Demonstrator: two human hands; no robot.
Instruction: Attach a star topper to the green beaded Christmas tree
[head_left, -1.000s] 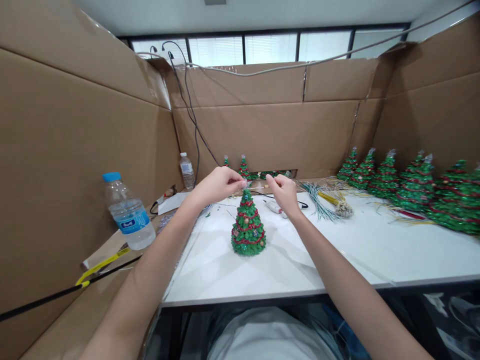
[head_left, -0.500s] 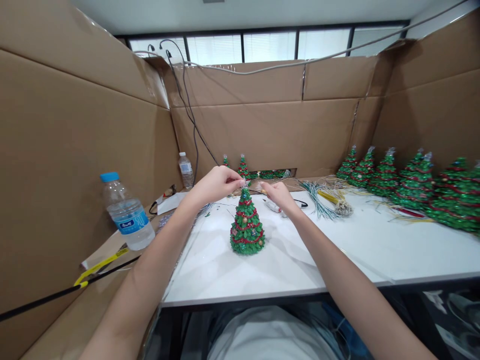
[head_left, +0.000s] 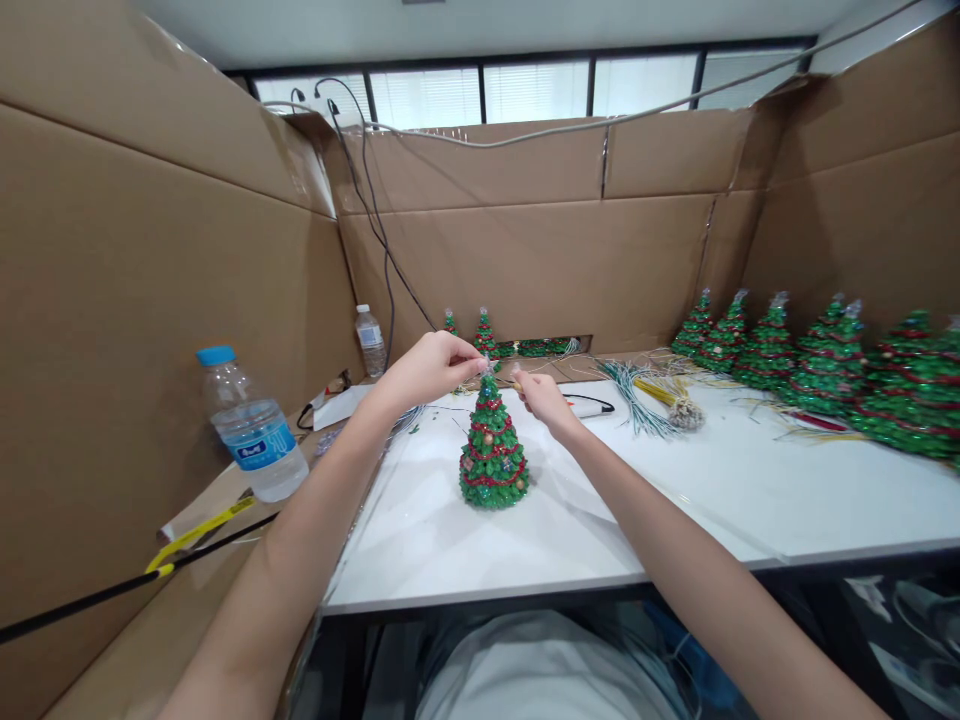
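Observation:
A small green Christmas tree [head_left: 493,455] with red garlands and small round ornaments stands upright on the white table [head_left: 420,560]. At its tip, the fingers of my left hand [head_left: 442,362] pinch the clear topper [head_left: 488,366]. My right hand [head_left: 544,397] hovers just right of the tip, apart from the tree. Its thumb and fingers are pressed together, and whatever is between them is too small to make out. Behind that hand lies a white pen-like tool [head_left: 589,406] with a black cord, partly covered.
Several finished-looking trees [head_left: 772,345] line the right side. Bundles of green-white wires [head_left: 637,400] and yellow wires [head_left: 660,392] lie right of centre. A water bottle [head_left: 255,430] stands at left, a second bottle [head_left: 370,340] farther back. Cardboard walls [head_left: 525,250] enclose the table.
My right hand has shifted slightly left, closer to the tree's tip, and its fingers have turned. My left hand stays on the topper; the tree has barely moved.

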